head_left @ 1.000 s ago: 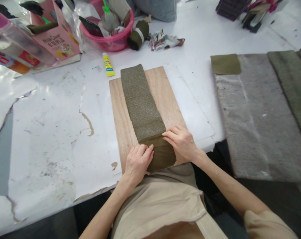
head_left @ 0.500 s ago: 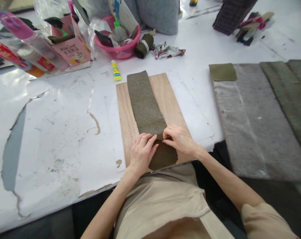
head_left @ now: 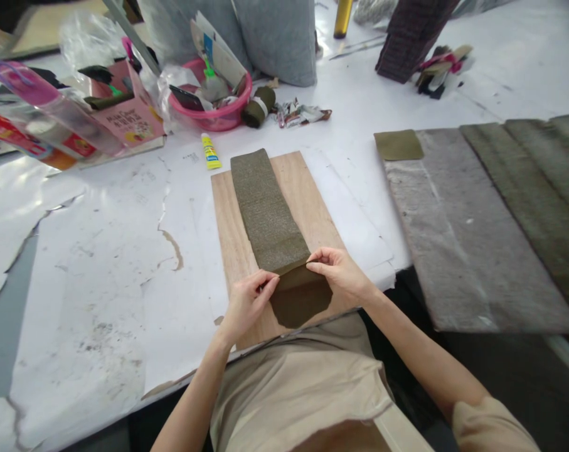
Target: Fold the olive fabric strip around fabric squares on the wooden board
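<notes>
A long olive-green fabric strip [head_left: 268, 210] lies over a thin wooden board [head_left: 303, 188] near the table's front edge. Its far part has a speckled, rough face; the near part is a smooth, darker flap [head_left: 303, 301] with clipped corners. Where the two parts meet runs a narrow folded edge. My left hand [head_left: 249, 298] pinches the left end of that fold between thumb and fingers. At the right end, my right hand [head_left: 338, 273] pinches the same fold. Both hands are closed, with the wrists toward my body.
A yellow glue tube [head_left: 210, 152] lies beyond the board. Behind it are a pink basket [head_left: 213, 119] of small items, a rolled olive cloth [head_left: 259, 108] and crumpled wrappers [head_left: 303, 115]. To the right, a grey padded panel [head_left: 472, 232] carries olive fabric pieces [head_left: 524, 182].
My left hand has gone from lying over the fabric to pinching the fold's left end, farther from my right hand. The fold's edge is more exposed between them. The camera view has shifted.
</notes>
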